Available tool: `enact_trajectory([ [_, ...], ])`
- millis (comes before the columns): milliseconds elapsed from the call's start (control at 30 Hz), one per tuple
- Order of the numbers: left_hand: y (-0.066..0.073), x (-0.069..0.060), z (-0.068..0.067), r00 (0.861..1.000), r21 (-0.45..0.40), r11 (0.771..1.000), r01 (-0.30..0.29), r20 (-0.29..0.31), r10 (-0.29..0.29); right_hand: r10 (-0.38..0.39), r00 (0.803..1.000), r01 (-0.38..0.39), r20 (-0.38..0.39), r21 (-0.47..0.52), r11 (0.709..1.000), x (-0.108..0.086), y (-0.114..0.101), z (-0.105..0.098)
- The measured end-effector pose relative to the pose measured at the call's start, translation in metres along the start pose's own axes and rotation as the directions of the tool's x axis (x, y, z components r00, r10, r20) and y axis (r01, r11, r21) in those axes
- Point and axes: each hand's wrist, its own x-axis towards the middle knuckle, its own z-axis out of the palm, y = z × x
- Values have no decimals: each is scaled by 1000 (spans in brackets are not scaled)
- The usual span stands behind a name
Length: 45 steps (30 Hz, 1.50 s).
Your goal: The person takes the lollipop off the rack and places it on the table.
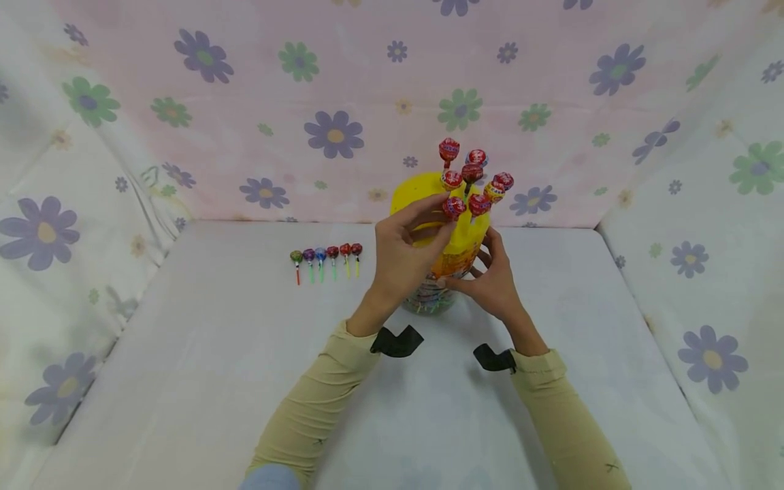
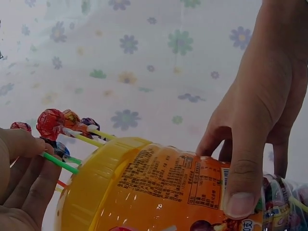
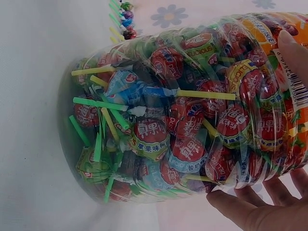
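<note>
A clear plastic jar [image 3: 159, 125] packed with wrapped lollipops stands on the table, leaning slightly. It has an orange label [image 2: 163, 178] and a yellow lid [image 1: 416, 187]. Several red-wrapped lollipops [image 1: 472, 173] stick out of the lid's top by their sticks. My left hand [image 1: 401, 252] is at the lid, pinching a lollipop by its green stick [image 2: 60, 162] between thumb and fingers; its head is mostly hidden by the thumb in the left wrist view. My right hand [image 1: 495, 280] grips the jar's body at the label, thumb on the near side, fingers around the far side.
Left of the jar, several lollipops [image 1: 333, 252] lie in a row on the white table [image 1: 245, 381], sticks toward me. Flower-patterned cloth [image 1: 245, 116] hangs behind and on both sides. Black straps [image 1: 398, 341] stick out at the wrists.
</note>
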Motion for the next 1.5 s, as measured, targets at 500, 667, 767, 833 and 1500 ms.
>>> enact_trajectory([
  [500,5,-9,-11,997,-57,995,78,-11,-79,11,1000,-11,5,12,1000,-1,-1,0],
  [667,2,-13,-18,997,-55,995,81,-14,-82,5,1000,-6,15,44,999,0,2,0],
  [767,0,-16,-23,996,-49,996,80,-23,-82,5,1000,-6,17,45,999,0,3,0],
  [833,-3,-18,-27,996,-50,995,82,-30,-84,10,1000,-10,16,35,999,1,3,-1],
  [1500,-34,-45,-93,969,-24,980,197,-149,-199,33,999,-34,25,33,999,0,2,0],
])
